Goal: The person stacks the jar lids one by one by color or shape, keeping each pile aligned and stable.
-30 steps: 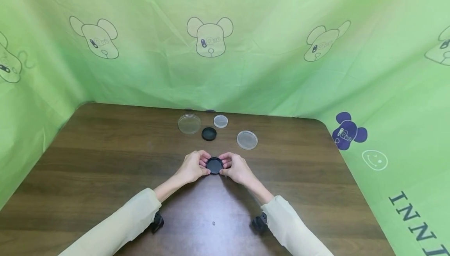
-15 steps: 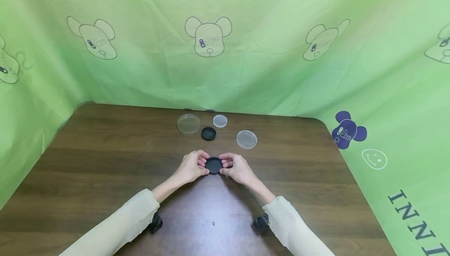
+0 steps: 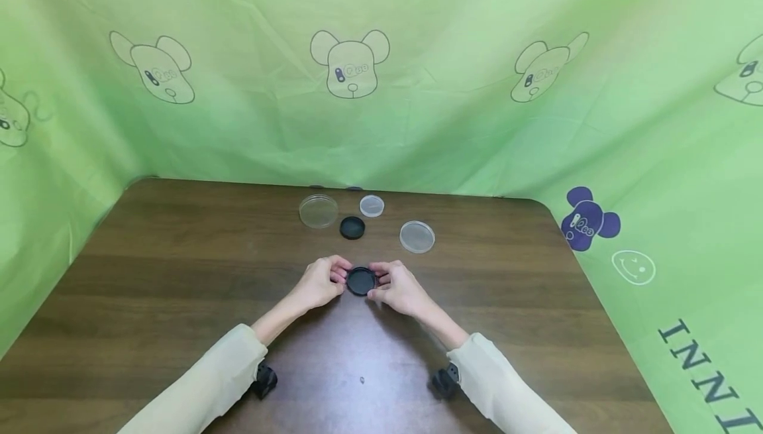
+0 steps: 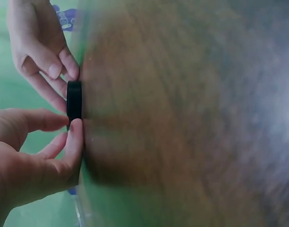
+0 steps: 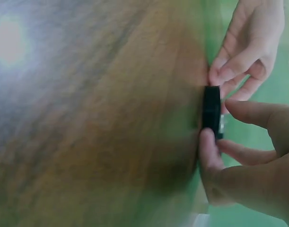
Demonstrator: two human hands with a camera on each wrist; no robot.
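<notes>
A shallow round black dish (image 3: 361,281) with a raised rim lies on the table between both hands. My right hand (image 3: 402,288) holds its right edge, thumb at the near side and fingers at the far side. At the left edge, my left hand (image 3: 318,283) has its fingertips beside the rim, its thumb slightly apart from it in the head view. From the wrist cameras the black dish (image 4: 74,100) shows edge-on. A second black round dish (image 3: 352,227) stands farther back.
Behind the hands are a large clear round dish (image 3: 318,211), a small clear dish (image 3: 372,206) and another clear dish (image 3: 417,236). The brown wooden table (image 3: 179,255) meets a green printed curtain (image 3: 250,122) at the back and sides.
The left thumb has drawn away from the black dish's rim, and the left hand has shifted slightly left. The right hand stays at the dish. The head view has shifted a little.
</notes>
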